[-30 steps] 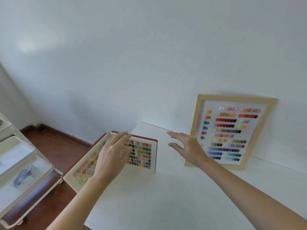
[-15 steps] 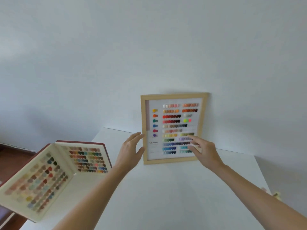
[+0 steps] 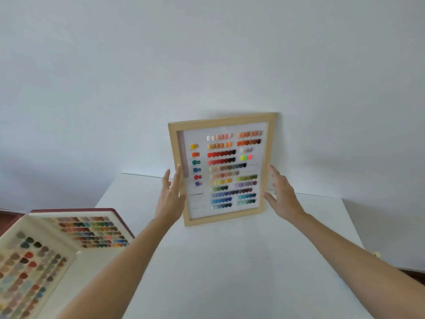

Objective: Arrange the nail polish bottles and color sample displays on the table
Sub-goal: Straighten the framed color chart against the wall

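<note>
A wooden-framed colour chart (image 3: 222, 169) with rows of nail colour samples stands upright at the back of the white table (image 3: 218, 261), its top against the wall. My left hand (image 3: 171, 194) grips its left side, thumb on the front of the frame. My right hand (image 3: 281, 194) grips its right side, fingers reaching behind the frame. An open sample book (image 3: 57, 247) with a dark red cover and several rows of colour tips lies at the table's front left, apart from both hands. No nail polish bottles are in view.
A plain white wall (image 3: 207, 65) rises directly behind the table. The table's right edge runs diagonally past a small pale object (image 3: 377, 254). Dark wooden floor (image 3: 411, 276) shows at the far right, and the sample book overhangs the left edge.
My left hand left the sample book and both hands moved right to the framed chart, closing on its two sides. My view swung right, centring the chart.
</note>
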`<state>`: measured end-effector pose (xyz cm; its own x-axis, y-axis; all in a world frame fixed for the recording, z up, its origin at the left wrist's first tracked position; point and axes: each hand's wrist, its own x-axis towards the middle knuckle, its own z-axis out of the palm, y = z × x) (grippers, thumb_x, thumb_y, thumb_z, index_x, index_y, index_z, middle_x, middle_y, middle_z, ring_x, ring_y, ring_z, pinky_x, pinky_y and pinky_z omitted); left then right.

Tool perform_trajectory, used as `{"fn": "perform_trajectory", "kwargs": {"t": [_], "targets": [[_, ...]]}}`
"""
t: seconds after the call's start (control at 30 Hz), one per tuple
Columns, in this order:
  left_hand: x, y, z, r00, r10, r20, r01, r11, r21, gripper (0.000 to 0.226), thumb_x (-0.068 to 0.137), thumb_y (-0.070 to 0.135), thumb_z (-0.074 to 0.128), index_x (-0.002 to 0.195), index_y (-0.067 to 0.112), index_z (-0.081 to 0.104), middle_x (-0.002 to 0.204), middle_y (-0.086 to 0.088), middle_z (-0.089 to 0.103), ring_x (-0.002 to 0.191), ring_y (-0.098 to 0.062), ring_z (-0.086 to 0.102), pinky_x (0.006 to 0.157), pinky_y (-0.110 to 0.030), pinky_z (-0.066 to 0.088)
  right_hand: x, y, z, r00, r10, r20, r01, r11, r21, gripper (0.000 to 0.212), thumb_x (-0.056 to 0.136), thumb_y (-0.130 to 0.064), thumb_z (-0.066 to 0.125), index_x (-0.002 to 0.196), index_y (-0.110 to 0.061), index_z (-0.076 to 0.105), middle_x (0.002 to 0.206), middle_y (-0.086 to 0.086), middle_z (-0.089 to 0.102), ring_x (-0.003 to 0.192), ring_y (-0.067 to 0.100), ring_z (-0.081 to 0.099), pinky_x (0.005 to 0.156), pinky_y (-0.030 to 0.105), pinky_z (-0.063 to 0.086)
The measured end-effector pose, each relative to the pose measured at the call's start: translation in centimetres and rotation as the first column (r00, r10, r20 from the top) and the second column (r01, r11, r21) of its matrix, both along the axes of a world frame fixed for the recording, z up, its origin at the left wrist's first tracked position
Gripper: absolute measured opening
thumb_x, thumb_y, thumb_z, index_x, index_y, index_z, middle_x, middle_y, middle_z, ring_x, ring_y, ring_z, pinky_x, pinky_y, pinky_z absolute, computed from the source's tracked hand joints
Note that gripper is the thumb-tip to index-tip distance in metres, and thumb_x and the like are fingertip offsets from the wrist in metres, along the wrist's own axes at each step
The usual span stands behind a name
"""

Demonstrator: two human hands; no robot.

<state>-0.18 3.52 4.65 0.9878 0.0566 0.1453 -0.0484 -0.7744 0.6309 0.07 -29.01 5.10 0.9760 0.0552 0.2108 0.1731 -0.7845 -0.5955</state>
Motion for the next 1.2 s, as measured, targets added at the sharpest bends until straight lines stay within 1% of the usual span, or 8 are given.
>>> {"fn": "perform_trajectory", "kwargs": {"t": [0.1,0.2,0.27,0.47,0.57,0.73,0.9,1.2], "targets": [[1.1,0.1,-0.6,1.0,0.018,0.004,-0.018,1.0,-0.01,0.092,0.093,-0.002,0.044,0.146,0.051,-0.009,0.161,-0.005,0.007,0.099,-0.031,0.062,0.072,-0.034,0.051,1.5,0.6,-0.1,1.0,-0.024,0.004,0.024,1.0,0.012,0.091,0.087,-0.012,0.064,0.147,-0.036,0.0,0.135,0.017,0.04,0.115,0.029,0.051,0.096,0.043,0.044],[1.9,0.1,-1.2,0.999,0.012,0.037,-0.012,1.0,-0.009,0.091,0.094,-0.003,0.04,0.145,0.052,-0.012,0.158,-0.006,0.018,0.11,-0.034,0.057,0.084,-0.045,0.056,3.3,1.0,-0.1,0.998,-0.057,0.036,0.056,0.998,0.021,0.096,0.086,-0.008,0.064,0.147,-0.035,-0.005,0.143,0.016,0.034,0.12,0.029,0.049,0.1,0.043,0.042],[2.3,0.0,-1.5,0.996,-0.011,0.087,0.012,1.0,-0.008,0.091,0.094,-0.001,0.04,0.144,0.052,-0.014,0.152,-0.009,0.028,0.111,-0.034,0.056,0.086,-0.052,0.056,4.5,1.0,-0.3,0.996,-0.071,0.046,0.07,0.997,0.023,0.101,0.084,-0.005,0.066,0.148,-0.033,-0.007,0.145,0.016,0.032,0.121,0.03,0.049,0.101,0.045,0.042],[4.1,0.0,-2.5,0.983,0.005,0.186,0.007,0.998,-0.064,0.09,0.093,0.004,0.044,0.146,0.052,-0.012,0.127,-0.014,0.046,0.093,-0.019,0.051,0.078,-0.037,0.053,6.2,1.2,-1.4,0.997,-0.074,0.011,0.074,0.996,0.042,0.111,0.082,0.004,0.065,0.143,-0.045,-0.014,0.13,0.013,0.051,0.11,0.03,0.055,0.094,0.053,0.049],[5.3,0.1,-2.9,0.982,0.001,0.188,0.007,0.999,-0.045,0.096,0.092,-0.003,0.044,0.145,0.051,-0.014,0.117,-0.011,0.048,0.082,-0.018,0.051,0.071,-0.03,0.049,6.6,0.7,-1.8,0.997,-0.083,-0.001,0.083,0.995,0.061,0.114,0.081,0.006,0.064,0.141,-0.05,-0.014,0.124,0.014,0.054,0.106,0.031,0.058,0.092,0.055,0.051],[7.5,0.3,-2.9,0.985,-0.029,0.168,0.039,0.998,-0.056,0.095,0.093,-0.002,0.044,0.145,0.052,-0.015,0.113,-0.009,0.046,0.082,-0.021,0.053,0.074,-0.037,0.055,6.7,0.0,-2.4,0.993,-0.114,0.011,0.114,0.992,0.046,0.118,0.078,0.004,0.069,0.142,-0.049,-0.016,0.108,0.012,0.05,0.091,0.028,0.058,0.08,0.051,0.057],[10.1,0.5,-2.6,0.982,-0.106,0.158,0.113,0.993,-0.039,0.095,0.093,-0.001,0.048,0.147,0.048,-0.014,0.114,-0.009,0.045,0.088,-0.021,0.054,0.079,-0.04,0.057,6.8,-0.5,-2.9,0.99,-0.136,0.022,0.135,0.99,0.04,0.118,0.078,0.003,0.069,0.141,-0.048,-0.017,0.11,0.01,0.049,0.087,0.023,0.059,0.075,0.043,0.058],[12.5,-0.2,-2.0,0.983,-0.132,0.126,0.138,0.99,-0.039,0.096,0.091,-0.005,0.045,0.148,0.048,-0.012,0.113,-0.01,0.046,0.085,-0.023,0.054,0.079,-0.043,0.057,8.3,-0.9,-2.8,0.979,-0.189,0.071,0.187,0.982,0.037,0.12,0.077,0.009,0.067,0.141,-0.048,-0.017,0.112,0.011,0.049,0.086,0.027,0.059,0.072,0.039,0.056]]}}
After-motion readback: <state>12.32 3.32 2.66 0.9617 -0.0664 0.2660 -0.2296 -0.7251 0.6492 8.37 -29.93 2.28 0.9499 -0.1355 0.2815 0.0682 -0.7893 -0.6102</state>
